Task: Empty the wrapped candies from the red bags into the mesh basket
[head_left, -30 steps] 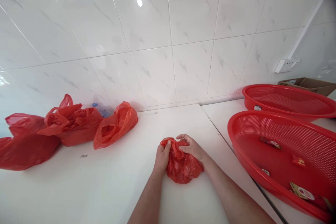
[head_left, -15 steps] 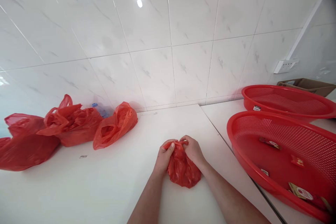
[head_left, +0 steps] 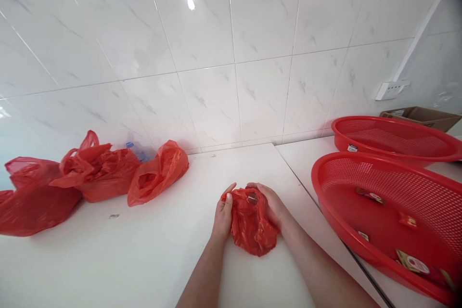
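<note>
1 head-worn camera looks forward and down over the table (head_left: 151,255), facing a tiled wall (head_left: 209,98).

Bag (head_left: 252,231) between left hand (head_left: 222,214) and right hand (head_left: 273,204). Left, on the table (head_left: 144,250), three bags (head_left: 111,180); right, two baskets (head_left: 390,171), box (head_left: 446,121) behind.

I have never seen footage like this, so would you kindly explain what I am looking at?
There is no machine here: a camera worn on a person's head looks forward and down at their bare hands. The left hand holds the edge of a crumpled red plastic bag, and the right hand cups its other side. On the white surface, more red bags lie to the left, with a blue-capped bottle behind them. To the right are two red baskets, the nearer one holding small packets.
</note>
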`<control>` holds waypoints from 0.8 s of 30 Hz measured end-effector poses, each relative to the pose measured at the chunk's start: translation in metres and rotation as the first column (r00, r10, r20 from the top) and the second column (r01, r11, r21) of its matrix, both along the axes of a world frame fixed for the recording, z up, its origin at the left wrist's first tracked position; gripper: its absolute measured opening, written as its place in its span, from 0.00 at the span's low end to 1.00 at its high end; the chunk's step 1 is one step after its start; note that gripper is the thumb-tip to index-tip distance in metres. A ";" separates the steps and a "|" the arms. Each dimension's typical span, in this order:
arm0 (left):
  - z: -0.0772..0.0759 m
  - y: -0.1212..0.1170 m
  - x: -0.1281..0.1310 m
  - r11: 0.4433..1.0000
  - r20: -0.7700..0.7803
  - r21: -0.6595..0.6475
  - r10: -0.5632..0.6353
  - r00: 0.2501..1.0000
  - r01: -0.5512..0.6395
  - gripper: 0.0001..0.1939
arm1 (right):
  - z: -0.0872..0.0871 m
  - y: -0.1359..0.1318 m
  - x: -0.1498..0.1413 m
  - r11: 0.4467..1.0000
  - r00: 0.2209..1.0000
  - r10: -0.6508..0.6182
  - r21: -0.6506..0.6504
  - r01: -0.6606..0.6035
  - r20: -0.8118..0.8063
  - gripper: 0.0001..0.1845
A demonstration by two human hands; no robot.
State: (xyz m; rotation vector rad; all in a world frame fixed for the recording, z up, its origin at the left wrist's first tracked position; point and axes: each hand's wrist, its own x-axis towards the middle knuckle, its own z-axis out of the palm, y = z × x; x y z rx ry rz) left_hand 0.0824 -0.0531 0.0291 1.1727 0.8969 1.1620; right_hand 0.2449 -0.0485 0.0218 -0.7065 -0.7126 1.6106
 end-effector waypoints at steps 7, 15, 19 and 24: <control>-0.008 0.007 -0.005 0.908 -0.108 0.237 0.378 0.919 -0.346 0.25 | -0.009 0.016 0.016 0.987 0.979 -0.158 -0.015 0.158 -0.131 0.15; -0.020 0.021 -0.025 0.703 -0.100 0.171 0.709 0.698 -0.690 0.22 | -0.022 0.032 0.042 0.952 0.932 -0.306 -0.039 0.304 -0.193 0.15; -0.022 0.026 -0.029 0.682 -0.011 0.031 0.732 0.682 -0.731 0.21 | -0.027 0.036 0.049 0.938 0.921 -0.346 -0.044 0.344 -0.180 0.14; -0.023 0.029 -0.034 0.702 0.008 -0.067 0.710 0.704 -0.709 0.21 | -0.028 0.037 0.049 0.946 0.935 -0.324 -0.048 0.320 -0.146 0.13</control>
